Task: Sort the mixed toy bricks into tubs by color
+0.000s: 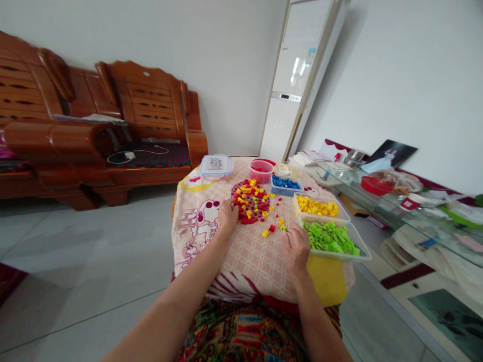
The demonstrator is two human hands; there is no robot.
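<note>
My left hand [228, 215] is at the left edge of a loose pile of small red and yellow toy bricks [252, 190] with a few green ones among them. Its fingers are bent together; whatever they hold is too small to make out. My right hand [297, 247] rests low over the table, its fingers a little apart. Beside those fingertips lie a small green and yellow piece [284, 228] and a red brick [272, 228]. Just right of this hand stands a clear tub of green bricks [330, 237], with a tub of yellow bricks [317, 206] behind it.
A tub of blue bricks [286, 183] and a pink round tub with red pieces [261, 171] stand at the back of the cloth-covered table [260, 251]. A lidded container [216, 165] sits back left. A cluttered glass shelf [396, 211] runs along the right; wooden chairs [147, 110] stand left.
</note>
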